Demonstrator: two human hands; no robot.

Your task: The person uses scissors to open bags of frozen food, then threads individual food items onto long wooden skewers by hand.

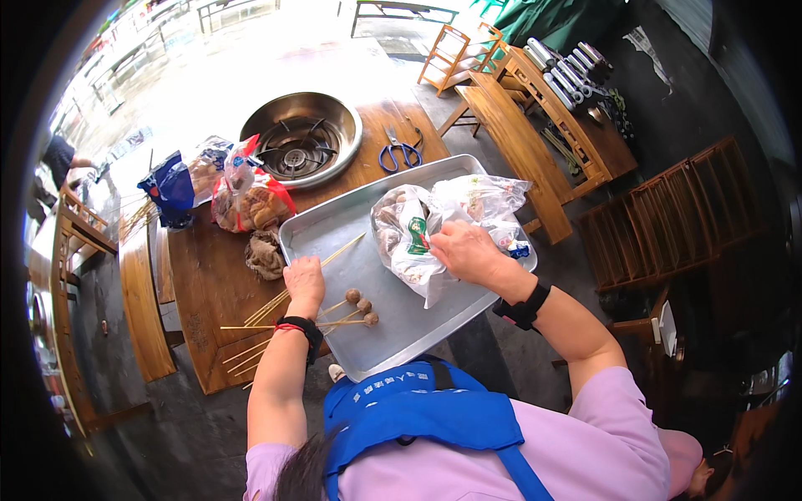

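My left hand (pixel 305 282) is curled at the left rim of a metal tray (pixel 351 275). Thin bamboo skewers (pixel 343 250) pass beneath it; whether its fingers grip them or the rim is hidden. My right hand (pixel 467 250) has its fingers closed on a clear plastic bag (pixel 416 250) with a green printed patch. Brown balls (pixel 390 216) show inside that bag. Behind it lies another whitish plastic bag (pixel 479 194). Three skewered meatballs (pixel 363 305) lie in the tray, their sticks reaching over the rim onto the wooden table (pixel 213 288).
Beyond the tray sit a round gas burner (pixel 294 156) and blue-handled scissors (pixel 399 156). Food bags (pixel 254 200) and a crumpled brown cloth (pixel 265 253) lie at left. Wooden benches (pixel 517 156) flank the table. Another person (pixel 59 163) is at far left, another (pixel 686 463) at lower right.
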